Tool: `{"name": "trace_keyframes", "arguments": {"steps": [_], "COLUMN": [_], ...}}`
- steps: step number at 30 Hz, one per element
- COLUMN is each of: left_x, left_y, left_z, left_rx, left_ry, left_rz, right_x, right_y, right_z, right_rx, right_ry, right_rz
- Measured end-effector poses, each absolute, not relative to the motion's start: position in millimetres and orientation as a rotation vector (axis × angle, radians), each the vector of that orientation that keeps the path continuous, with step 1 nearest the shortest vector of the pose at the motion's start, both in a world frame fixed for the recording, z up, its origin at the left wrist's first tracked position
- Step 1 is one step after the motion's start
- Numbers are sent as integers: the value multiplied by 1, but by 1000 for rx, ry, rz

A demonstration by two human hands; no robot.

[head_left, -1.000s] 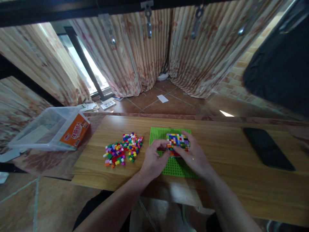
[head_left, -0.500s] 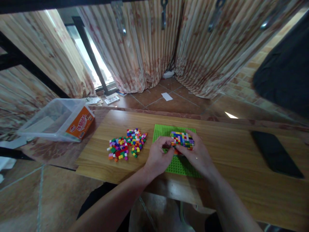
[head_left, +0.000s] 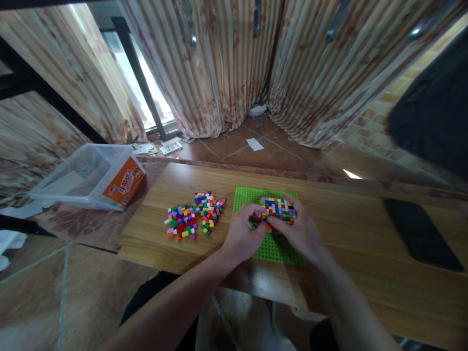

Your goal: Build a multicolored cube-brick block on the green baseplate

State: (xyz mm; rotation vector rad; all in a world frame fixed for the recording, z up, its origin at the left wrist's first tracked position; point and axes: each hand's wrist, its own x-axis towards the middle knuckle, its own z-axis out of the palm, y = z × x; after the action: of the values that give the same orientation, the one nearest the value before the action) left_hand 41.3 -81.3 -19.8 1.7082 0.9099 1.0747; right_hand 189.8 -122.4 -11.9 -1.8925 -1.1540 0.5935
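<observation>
A block of many small coloured building bricks (head_left: 278, 207) is over the green studded baseplate (head_left: 244, 195). My right hand (head_left: 298, 230) wraps its right side, with the thumb along the near edge and the fingers at the far right corner. At the near left corner of the block, my left hand (head_left: 245, 230) has thumb and forefinger closed together. Whatever sits between those fingertips is too small to make out. Both hands hide part of the block's near side and the baseplate beneath.
Loose coloured bricks (head_left: 187, 220) lie in a pile left of the baseplate on the wooden table (head_left: 153, 248). A dark phone-like slab (head_left: 422, 234) rests at the right. Beyond the table's left end stands a clear plastic bin (head_left: 69, 195) with an orange label.
The view has shifted slightly, moving the whole scene a little in the picture. Both hands keep nearly the same pose at the brick block.
</observation>
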Motion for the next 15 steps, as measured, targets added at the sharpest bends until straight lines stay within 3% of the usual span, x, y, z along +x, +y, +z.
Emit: {"name": "trace_keyframes", "arguments": {"steps": [15], "left_x": [38], "left_y": [-77], "left_z": [-21], "left_rx": [1701], "left_ry": [880], "left_rz": [1052], "right_x": [193], "right_y": [-125], "right_z": [-17], "right_rx": [-1801], "right_ry": [-1155], "right_rz": [638]}}
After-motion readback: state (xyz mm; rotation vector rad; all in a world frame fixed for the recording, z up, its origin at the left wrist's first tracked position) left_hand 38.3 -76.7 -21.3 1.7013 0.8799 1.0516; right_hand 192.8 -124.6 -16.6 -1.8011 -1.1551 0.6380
